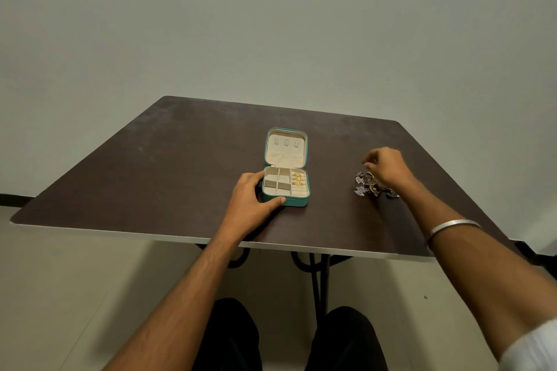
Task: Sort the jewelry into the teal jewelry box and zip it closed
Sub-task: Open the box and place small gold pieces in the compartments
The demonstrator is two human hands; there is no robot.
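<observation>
The teal jewelry box (298, 202) lies open on the dark table (168, 166), its cream lid flat behind it. Three gold rings (297, 178) sit in the right-hand ring slot; the other compartments look bare. My left hand (251, 199) grips the box's near left corner, thumb along the front wall. To the right, a small pile of silver and dark jewelry (366, 185) lies on the table. My right hand (387, 169) hovers over that pile, fingers curled, pinching a small dark piece (365, 163) at the fingertips.
The table's white front edge (120, 233) runs just beyond my knees. A grey wall rises close behind the far edge. A metal bangle (452, 227) circles my right wrist. Black table legs (318, 277) stand below.
</observation>
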